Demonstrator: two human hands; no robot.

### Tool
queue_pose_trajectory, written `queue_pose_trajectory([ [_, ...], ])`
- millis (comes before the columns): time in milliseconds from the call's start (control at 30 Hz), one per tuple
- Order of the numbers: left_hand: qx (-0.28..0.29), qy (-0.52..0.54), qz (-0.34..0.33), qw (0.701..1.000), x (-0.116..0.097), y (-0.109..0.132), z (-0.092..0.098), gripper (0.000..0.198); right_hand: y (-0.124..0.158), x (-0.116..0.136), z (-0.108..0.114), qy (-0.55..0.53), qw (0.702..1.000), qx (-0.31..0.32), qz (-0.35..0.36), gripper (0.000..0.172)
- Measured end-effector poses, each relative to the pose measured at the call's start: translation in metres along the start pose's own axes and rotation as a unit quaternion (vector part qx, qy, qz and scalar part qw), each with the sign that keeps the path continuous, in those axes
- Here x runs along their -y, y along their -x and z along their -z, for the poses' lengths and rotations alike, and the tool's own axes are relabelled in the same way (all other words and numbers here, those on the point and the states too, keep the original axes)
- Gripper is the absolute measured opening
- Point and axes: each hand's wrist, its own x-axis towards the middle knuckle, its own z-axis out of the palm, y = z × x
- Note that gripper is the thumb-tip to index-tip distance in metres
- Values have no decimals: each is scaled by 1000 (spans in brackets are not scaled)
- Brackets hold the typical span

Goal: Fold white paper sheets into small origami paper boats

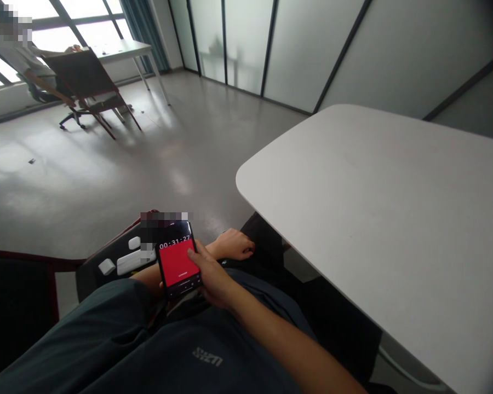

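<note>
**Smartphone (178, 260) gripped in the right hand (213, 276), timer on a red screen**

Head view, lower middle: the smartphone tilted over the lap, screen up, with the right thumb (193, 254) on the lower part of the glass and the other fingers wrapped out of sight behind the case. Just beyond it, the left hand (232, 244) lying on a dark trouser leg (263, 246), fingers loosely curled and narrow, nothing visible in them. In hand at this moment: thumb contact with the screen, no other object held.

Readable on the phone: 00:31:27 in white above a red panel. Smaller lines on the panel too tiny to read, top edge pixelated. On the dark shirt (207, 355), stylised pale lettering, not legible.

Beside the phone, at lower left of centre: white oblong pieces (133, 261) on a dark panel (94, 279). Far lower left, a black chair with a red edge (16, 312). Right side: a white table with a rounded corner (353, 219). Upper left: a blurred seated person (24, 57) by the windows, near a brown chair (82, 79) and a white desk (123, 49), across a grey floor (107, 169). Upper right: frosted glass partitions (246, 49).
</note>
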Motion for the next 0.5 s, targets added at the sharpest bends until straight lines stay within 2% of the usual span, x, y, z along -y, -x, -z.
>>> queue_pose_trajectory([
  [233, 1, -2, -2, 1000, 0, 1, 1, 25, 1, 3, 4, -18, 999, 21, 23, 58],
  [500, -1, 3, 2, 1000, 0, 1, 2, 24, 4, 10, 3, -15, 999, 14, 28, 57],
])
